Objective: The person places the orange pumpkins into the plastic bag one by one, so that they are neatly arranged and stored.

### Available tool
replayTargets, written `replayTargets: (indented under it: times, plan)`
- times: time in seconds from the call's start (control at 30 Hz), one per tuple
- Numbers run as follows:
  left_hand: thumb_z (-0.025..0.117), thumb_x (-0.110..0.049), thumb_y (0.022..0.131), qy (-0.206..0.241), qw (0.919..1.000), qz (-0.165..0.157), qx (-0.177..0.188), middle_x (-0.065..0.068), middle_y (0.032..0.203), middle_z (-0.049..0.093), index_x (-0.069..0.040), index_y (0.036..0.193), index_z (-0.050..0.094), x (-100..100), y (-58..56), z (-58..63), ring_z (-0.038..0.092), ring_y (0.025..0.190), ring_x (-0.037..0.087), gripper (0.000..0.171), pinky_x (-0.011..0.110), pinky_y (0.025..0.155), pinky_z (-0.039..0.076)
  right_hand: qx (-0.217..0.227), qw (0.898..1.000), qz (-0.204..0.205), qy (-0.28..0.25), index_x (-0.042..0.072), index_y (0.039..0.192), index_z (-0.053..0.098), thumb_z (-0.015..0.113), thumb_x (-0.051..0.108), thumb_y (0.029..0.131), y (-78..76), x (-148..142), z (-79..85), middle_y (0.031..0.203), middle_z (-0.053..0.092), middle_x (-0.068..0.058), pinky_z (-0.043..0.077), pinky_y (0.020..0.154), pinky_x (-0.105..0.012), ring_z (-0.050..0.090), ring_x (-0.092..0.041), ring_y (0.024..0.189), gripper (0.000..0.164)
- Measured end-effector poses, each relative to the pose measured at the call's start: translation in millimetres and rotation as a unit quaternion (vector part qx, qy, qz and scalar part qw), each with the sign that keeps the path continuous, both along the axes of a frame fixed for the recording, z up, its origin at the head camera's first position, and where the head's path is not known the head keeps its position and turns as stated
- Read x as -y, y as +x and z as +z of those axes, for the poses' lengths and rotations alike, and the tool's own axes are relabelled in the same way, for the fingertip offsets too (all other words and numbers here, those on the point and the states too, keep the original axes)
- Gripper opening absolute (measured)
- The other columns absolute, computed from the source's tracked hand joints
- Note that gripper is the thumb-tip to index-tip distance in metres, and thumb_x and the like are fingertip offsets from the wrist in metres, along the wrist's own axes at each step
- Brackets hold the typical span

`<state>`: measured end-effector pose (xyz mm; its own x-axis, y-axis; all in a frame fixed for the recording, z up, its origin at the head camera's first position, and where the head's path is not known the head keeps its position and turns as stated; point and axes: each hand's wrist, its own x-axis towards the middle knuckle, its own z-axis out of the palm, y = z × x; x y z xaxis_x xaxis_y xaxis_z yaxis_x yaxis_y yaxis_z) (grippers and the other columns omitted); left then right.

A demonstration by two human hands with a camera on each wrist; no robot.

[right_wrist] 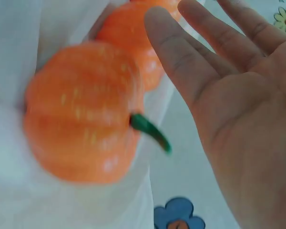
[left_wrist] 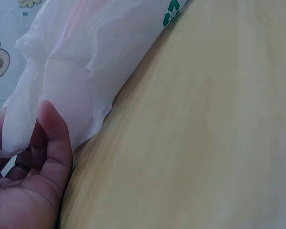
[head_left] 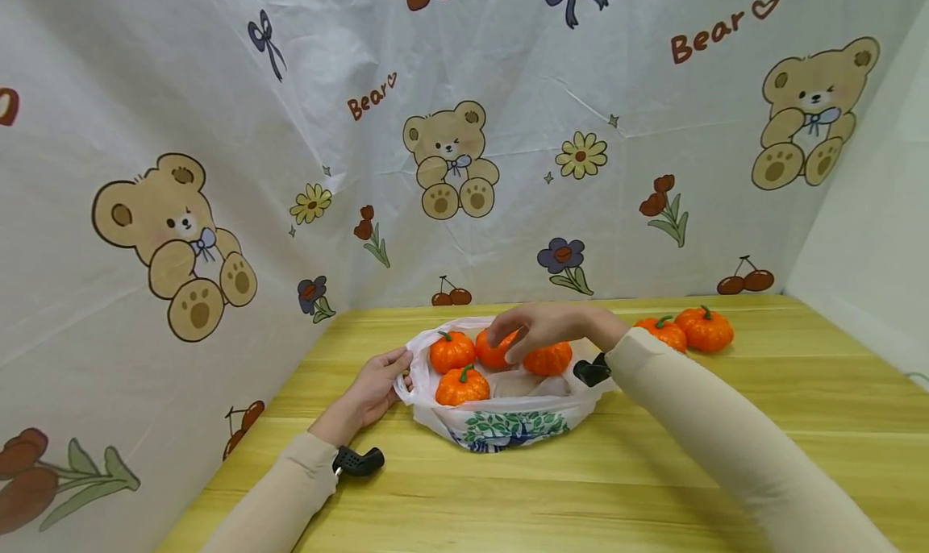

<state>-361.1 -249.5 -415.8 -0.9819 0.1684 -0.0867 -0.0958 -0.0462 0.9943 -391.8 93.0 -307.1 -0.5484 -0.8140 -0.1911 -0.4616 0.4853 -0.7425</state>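
Note:
A white plastic bag (head_left: 443, 416) with a green tree print lies wide-mouthed on the table, holding several small orange pumpkins (head_left: 462, 386) with green stems. My left hand (head_left: 379, 385) pinches the bag's left rim between thumb and fingers; the left wrist view shows the thin plastic (left_wrist: 69, 90) gathered there. Over the bag's mouth hovers my right hand (head_left: 540, 325), fingers spread and nothing held, partly covering the pumpkins at the back. In the right wrist view a pumpkin (right_wrist: 83, 114) sits in the bag beside the open palm (right_wrist: 248, 114).
Two more pumpkins, one nearer (head_left: 662, 335) and one farther right (head_left: 704, 330), rest on the wooden table (head_left: 581, 488), right of the bag. A bear-patterned cloth (head_left: 508, 247) hangs behind and on the left. A white wall (head_left: 871, 255) stands at the right.

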Motion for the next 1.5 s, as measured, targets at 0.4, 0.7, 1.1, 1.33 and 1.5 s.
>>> replayTargets:
  times: [0.4, 0.7, 1.1, 1.33, 1.5]
  plan:
    - [0.048, -0.026, 0.111, -0.002, 1.0000, 0.005, 0.006, 0.006, 0.114, 0.059, -0.002, 0.157, 0.038, 1, 2.7, -2.5, 0.053, 0.078, 0.011, 0.053, 0.021, 0.066, 0.053, 0.009, 0.998, -0.042, -0.034, 0.003, 0.136, 0.057, 0.071, 0.014, 0.097, 1.2, -50, 4.0, 0.145, 0.052, -0.023, 0.051, 0.110, -0.044, 0.050, -0.041, 0.140, 0.043]
    - [0.050, -0.026, 0.111, 0.000, 1.0000, 0.006, 0.007, 0.007, 0.116, 0.059, -0.002, 0.157, 0.038, 0, 1.4, -1.8, 0.054, 0.078, 0.011, 0.054, 0.021, 0.066, 0.053, 0.003, 0.996, -0.079, -0.048, 0.005, 0.136, 0.057, 0.067, 0.014, 0.100, 7.1, -86, 9.1, 0.144, 0.053, -0.022, 0.052, 0.107, -0.044, 0.055, -0.039, 0.134, 0.039]
    - [0.046, -0.024, 0.112, 0.008, 0.9999, -0.008, 0.005, 0.004, 0.110, 0.058, 0.000, 0.158, 0.036, -1, 0.9, -4.5, 0.052, 0.076, 0.010, 0.052, 0.021, 0.066, 0.053, -0.040, 0.989, -0.131, -0.062, 0.001, 0.137, 0.056, 0.069, 0.020, 0.100, 12.0, -144, 4.5, 0.138, 0.059, -0.019, 0.055, 0.103, -0.037, 0.058, -0.037, 0.130, 0.043]
    - [0.047, -0.026, 0.111, -0.001, 1.0000, -0.002, 0.002, 0.004, 0.115, 0.059, -0.001, 0.158, 0.037, 0, -1.9, -3.4, 0.053, 0.076, 0.010, 0.053, 0.021, 0.066, 0.053, -0.059, 0.980, -0.179, -0.066, 0.008, 0.135, 0.058, 0.070, 0.022, 0.099, 7.0, -189, 1.8, 0.139, 0.060, -0.016, 0.056, 0.100, -0.035, 0.064, -0.022, 0.121, 0.040]
    - [0.048, -0.027, 0.111, -0.005, 1.0000, 0.001, -0.001, 0.006, 0.122, 0.059, -0.002, 0.158, 0.037, 0, -2.9, -1.8, 0.054, 0.078, 0.010, 0.054, 0.020, 0.068, 0.053, -0.075, 0.973, -0.203, -0.075, 0.004, 0.136, 0.056, 0.068, 0.021, 0.101, 4.0, -217, 5.6, 0.136, 0.061, -0.013, 0.056, 0.097, -0.031, 0.066, -0.010, 0.113, 0.041]
